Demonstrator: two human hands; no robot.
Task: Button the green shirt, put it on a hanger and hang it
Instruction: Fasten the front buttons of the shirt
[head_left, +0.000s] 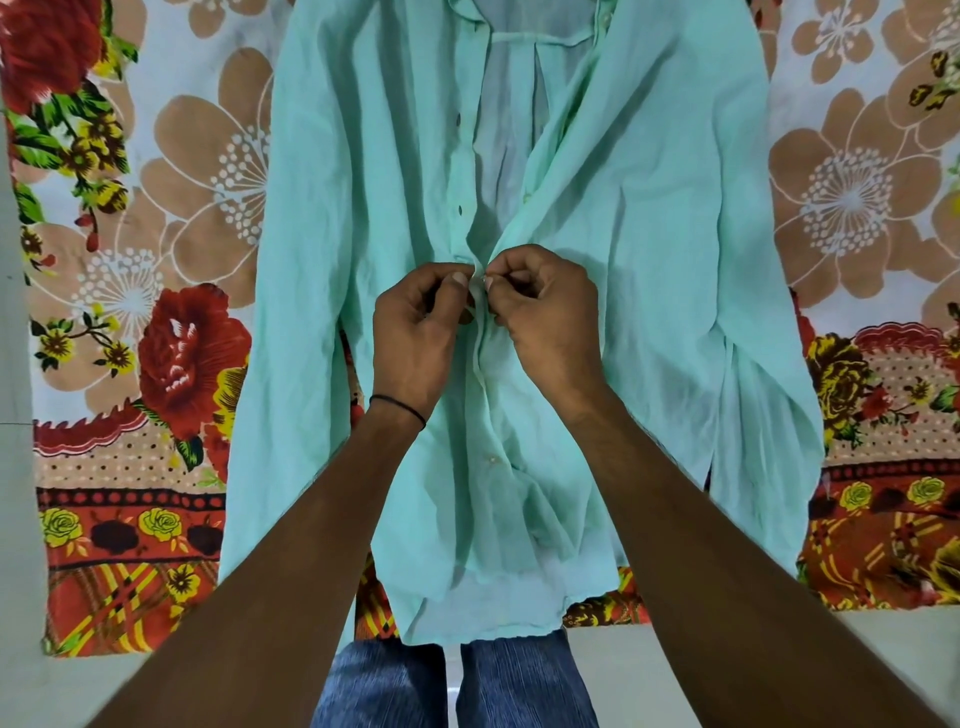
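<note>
Atop floral sheet (156, 208), green shirt (649, 234)

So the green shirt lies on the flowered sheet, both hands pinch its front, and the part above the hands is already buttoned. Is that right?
Not quite. The head view shows the green shirt on the flowered sheet, left hand and right hand pinching its front, but the part above them gapes open, unbuttoned.

A shirt (649, 234) lies on a sheet (156, 208), collar at 12 o'clock, hem at 6 o'clock; at its centre, the left hand (415, 332) sits at 9 o'clock of the front opening, the right hand (550, 317) at 3 o'clock.
</note>
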